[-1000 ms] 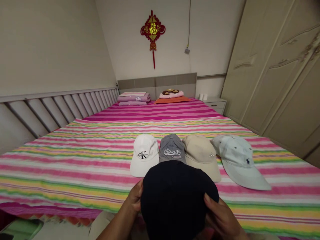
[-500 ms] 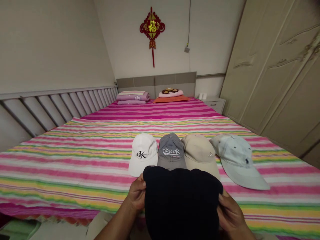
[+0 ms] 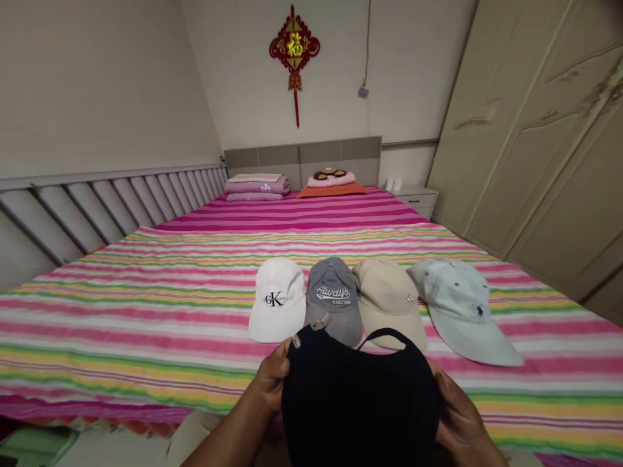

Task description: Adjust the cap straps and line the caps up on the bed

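Between my two hands a black cap is held up over the near edge of the bed, its back strap and metal buckle at the top. My left hand pinches its left side, and my right hand grips the right side. Behind it on the bed lie a white cap with black letters, a grey cap with white writing, and a beige cap. The black cap partly covers the grey and beige ones. Farther right rests a pale blue cap, brim pointing to the lower right.
Striped bedding covers the bed. Folded purple bedding and a pink pillow sit by the headboard. A railing runs along the left; a nightstand and wardrobe stand right.
The black cap has tilted in my hands, so its back opening, strap and buckle now show at the top. The caps on the bed have stayed in place.
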Demonstrator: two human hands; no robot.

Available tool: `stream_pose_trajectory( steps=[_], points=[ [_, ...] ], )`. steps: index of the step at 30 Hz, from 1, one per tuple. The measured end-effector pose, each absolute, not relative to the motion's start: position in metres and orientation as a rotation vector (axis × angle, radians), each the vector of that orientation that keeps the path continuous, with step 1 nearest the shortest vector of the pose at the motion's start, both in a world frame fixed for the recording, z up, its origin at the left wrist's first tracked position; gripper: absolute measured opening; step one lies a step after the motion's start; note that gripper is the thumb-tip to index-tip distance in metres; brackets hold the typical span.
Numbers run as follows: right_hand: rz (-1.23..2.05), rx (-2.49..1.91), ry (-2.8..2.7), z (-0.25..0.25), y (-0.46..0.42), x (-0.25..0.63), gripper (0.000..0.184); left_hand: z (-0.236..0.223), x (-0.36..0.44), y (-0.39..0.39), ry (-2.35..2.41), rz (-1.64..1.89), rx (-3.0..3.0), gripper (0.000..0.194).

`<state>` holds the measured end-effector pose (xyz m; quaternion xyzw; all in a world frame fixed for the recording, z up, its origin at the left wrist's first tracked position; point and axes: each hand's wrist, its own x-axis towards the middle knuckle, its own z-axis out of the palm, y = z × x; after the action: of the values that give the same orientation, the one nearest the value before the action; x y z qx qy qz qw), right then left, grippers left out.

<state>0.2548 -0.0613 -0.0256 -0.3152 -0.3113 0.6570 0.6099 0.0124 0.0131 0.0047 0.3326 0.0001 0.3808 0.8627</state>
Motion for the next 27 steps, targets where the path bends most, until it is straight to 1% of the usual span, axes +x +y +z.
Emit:
stream_pose_trajectory(
  steps=[4,6,9,11,12,14,16,19,23,27],
  points=[
    [1.597,-0.758,-0.648,-0.02,-0.065,0.254,0.025,0.002,0.009,0.015,0.195,0.812,0.708,0.024],
    [1.613,-0.772,-0.645,-0.015,-0.069,0.251,0.026,0.005,0.009,0.015,0.274,0.788,0.755,0.026],
    [1.554,-0.755,-0.67,-0.003,-0.072,0.245,0.034,0.013,0.008,0.014,0.397,0.751,0.822,0.031],
    [1.534,-0.736,-0.708,0.004,-0.073,0.242,0.036,0.017,0.008,0.013,0.466,0.731,0.86,0.033],
    [1.542,-0.739,-0.726,0.007,-0.072,0.24,0.036,0.019,0.008,0.013,0.483,0.731,0.878,0.033],
    [1.582,-0.761,-0.774,0.012,-0.071,0.24,0.028,0.023,0.008,0.013,0.492,0.739,0.912,0.033],
    [1.608,-0.747,-0.859,0.016,-0.068,0.24,0.025,0.026,0.009,0.013,0.495,0.754,0.936,0.032],
    [1.594,-0.647,-0.97,0.018,-0.063,0.24,0.029,0.031,0.012,0.012,0.53,0.749,0.956,0.027],
    [1.564,-0.609,-0.921,0.021,-0.057,0.238,0.036,0.033,0.016,0.009,0.559,0.719,0.966,0.022],
    [1.629,-0.703,-1.007,0.029,-0.054,0.232,0.027,0.029,0.02,0.007,0.541,0.724,0.943,0.022]
  ],
)
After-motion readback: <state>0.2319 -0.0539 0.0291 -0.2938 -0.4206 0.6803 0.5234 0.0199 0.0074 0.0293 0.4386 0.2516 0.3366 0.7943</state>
